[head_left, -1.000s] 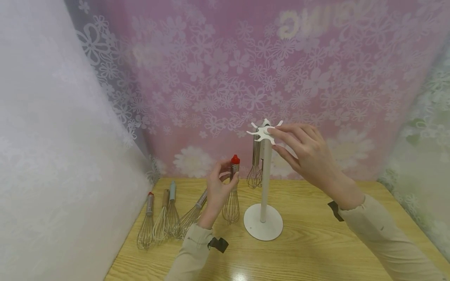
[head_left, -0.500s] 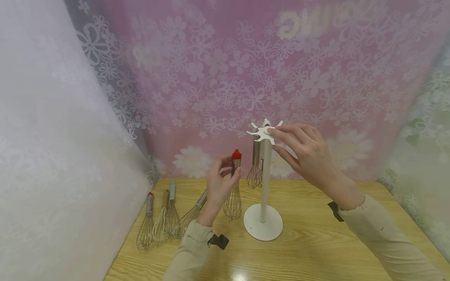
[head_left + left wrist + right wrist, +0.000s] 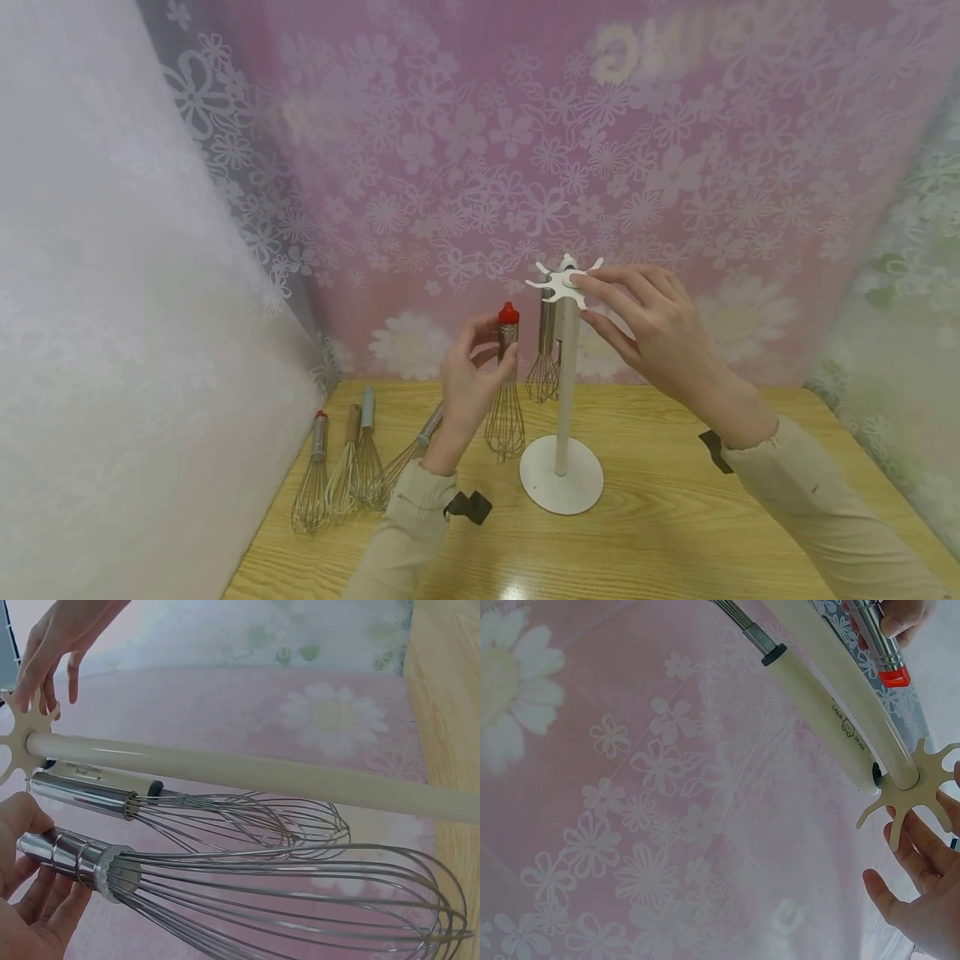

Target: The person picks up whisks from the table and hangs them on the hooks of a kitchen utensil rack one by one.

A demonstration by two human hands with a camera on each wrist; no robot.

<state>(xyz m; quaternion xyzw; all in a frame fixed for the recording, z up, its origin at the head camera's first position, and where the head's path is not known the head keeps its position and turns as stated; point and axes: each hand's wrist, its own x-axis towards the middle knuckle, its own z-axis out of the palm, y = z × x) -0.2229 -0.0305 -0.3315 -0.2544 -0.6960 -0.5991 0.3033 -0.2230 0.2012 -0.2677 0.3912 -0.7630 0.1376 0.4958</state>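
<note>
Left hand (image 3: 471,379) is gripping the red-capped whisk (image 3: 508,332), fingers curled round its handle, holding it upright near the rack (image 3: 567,367). Right hand (image 3: 663,321) is resting loosely extended fingers on the rack's top, thumb apart. Four loose whisks (image 3: 319,437) are lying toward the surface (image 3: 660,517)'s left edge.

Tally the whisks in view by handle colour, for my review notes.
Silver: 4 (held whisk, hanging silver whisk, leftmost red-tipped whisk, slanting whisk)
Brown: 1 (brown-handled whisk)
Light blue: 1 (blue-handled whisk)
Cream: 1 (hanging cream-handled whisk)
Total: 7 whisks
</note>
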